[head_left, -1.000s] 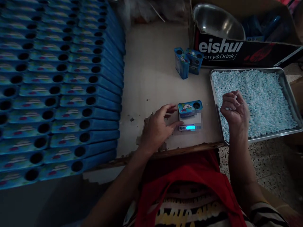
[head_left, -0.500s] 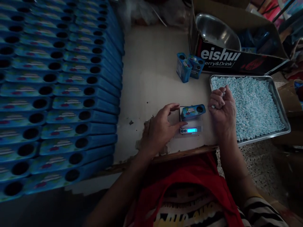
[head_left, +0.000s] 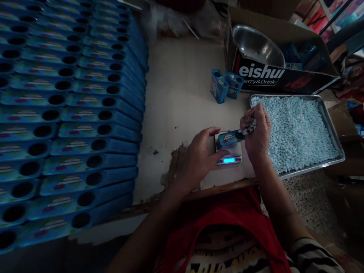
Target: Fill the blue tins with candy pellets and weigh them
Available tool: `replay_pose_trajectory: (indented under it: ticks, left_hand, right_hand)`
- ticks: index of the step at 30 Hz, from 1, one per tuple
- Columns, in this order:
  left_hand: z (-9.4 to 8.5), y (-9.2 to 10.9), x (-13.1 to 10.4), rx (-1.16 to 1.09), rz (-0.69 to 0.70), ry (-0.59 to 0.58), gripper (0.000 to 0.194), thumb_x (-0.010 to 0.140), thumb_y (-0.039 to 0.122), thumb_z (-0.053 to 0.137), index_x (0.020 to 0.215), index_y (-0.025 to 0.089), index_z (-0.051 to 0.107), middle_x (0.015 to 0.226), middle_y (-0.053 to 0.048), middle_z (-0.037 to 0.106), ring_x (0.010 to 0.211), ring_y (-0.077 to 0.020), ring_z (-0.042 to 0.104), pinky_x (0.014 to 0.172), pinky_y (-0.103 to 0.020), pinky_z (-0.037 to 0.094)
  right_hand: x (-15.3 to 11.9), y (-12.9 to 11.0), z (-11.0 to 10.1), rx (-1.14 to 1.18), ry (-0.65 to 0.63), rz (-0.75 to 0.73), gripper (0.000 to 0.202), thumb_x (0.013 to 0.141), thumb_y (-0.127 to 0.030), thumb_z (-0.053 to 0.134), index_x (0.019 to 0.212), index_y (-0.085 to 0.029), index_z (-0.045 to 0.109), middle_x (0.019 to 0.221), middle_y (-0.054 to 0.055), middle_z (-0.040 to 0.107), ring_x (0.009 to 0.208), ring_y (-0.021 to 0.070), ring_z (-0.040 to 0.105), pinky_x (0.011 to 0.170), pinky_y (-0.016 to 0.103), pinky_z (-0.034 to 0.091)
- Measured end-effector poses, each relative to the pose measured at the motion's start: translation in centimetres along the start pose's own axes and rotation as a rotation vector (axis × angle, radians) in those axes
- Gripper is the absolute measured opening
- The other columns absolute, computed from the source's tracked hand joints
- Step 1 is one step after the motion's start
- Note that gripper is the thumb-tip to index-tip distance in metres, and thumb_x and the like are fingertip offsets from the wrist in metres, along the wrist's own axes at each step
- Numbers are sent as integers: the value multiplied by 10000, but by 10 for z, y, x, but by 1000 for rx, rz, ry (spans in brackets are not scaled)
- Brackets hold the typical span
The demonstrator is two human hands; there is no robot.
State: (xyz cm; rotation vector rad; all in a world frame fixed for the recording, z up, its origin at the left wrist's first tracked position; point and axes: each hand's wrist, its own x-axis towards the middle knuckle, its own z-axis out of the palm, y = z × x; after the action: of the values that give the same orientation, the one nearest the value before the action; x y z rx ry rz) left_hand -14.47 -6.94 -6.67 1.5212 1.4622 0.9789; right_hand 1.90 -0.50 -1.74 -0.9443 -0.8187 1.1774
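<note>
Right hand curled around a clutch of pale candies, right up at the dark hole of the blue box! That box sits on the small scale, its display glowing, near side of the worktop. Left hand half spread, thumb and fingers bracketing the box's left end; whether it grips, can't tell. Candy-filled tray to the right, rows of blue boxes left!

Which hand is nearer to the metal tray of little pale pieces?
Right. The right hand is by the left edge of the tray, holding some pieces; the left hand is farther away, at the small scale.
</note>
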Motion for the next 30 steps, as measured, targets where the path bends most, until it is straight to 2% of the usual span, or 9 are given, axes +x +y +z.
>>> replay_pose_trajectory:
  ticks: [6,10,14,18,21,26,30]
  left_hand:
    - [-7,1,-1,11,-13,-33,600,864,382,903,1417,310,682,1489,-71,724,1373,-356,684,1164,-524,565]
    - [-7,6,0,0,-10,-47,562,872,363,893,1394,306,693,1446,-62,742,1357,-338,693,1162,-496,567]
    - [-6,3,-1,-10,-5,-27,532,854,354,902,1352,312,720,1402,-52,757,1329,-330,705,1149,-487,572]
    - [-6,-4,-2,-24,3,5,505,861,411,891,1329,303,733,1372,-64,767,1289,-322,722,1134,-490,584]
    - [-8,-7,-3,-37,15,32,490,856,434,892,1299,289,742,1371,-71,763,1284,-314,719,1128,-479,592]
    - [-10,-12,-4,-76,20,39,465,871,451,885,1284,281,757,1350,-66,769,1271,-297,720,1154,-470,580]
    - [-8,-15,-7,-106,48,63,418,897,457,867,1269,293,769,1315,-53,785,1238,-283,737,1163,-468,578]
  right_hand:
    - [-9,-4,4,-58,19,58,427,890,-658,825,843,-300,597,726,-49,459,597,121,482,484,267,389]
    - [-12,-7,2,-105,-37,6,448,881,-607,861,814,-285,556,717,-57,460,613,115,484,515,260,401]
    - [-12,-9,-1,-129,-70,-18,455,883,-587,871,815,-280,542,691,-66,457,616,119,473,551,262,423]
    - [-14,-10,-1,-110,-87,-38,421,883,-547,886,840,-278,565,700,-65,485,639,119,507,594,265,454]
    - [-14,-9,-2,-103,-73,-42,412,920,-549,853,823,-277,558,707,-54,495,646,124,522,576,271,441]
    - [1,-4,-10,-39,2,34,398,970,-608,797,849,-293,585,642,-81,407,513,105,405,475,275,357]
    - [21,2,-18,41,39,101,387,962,-641,797,909,-302,617,633,-89,426,483,99,373,446,265,362]
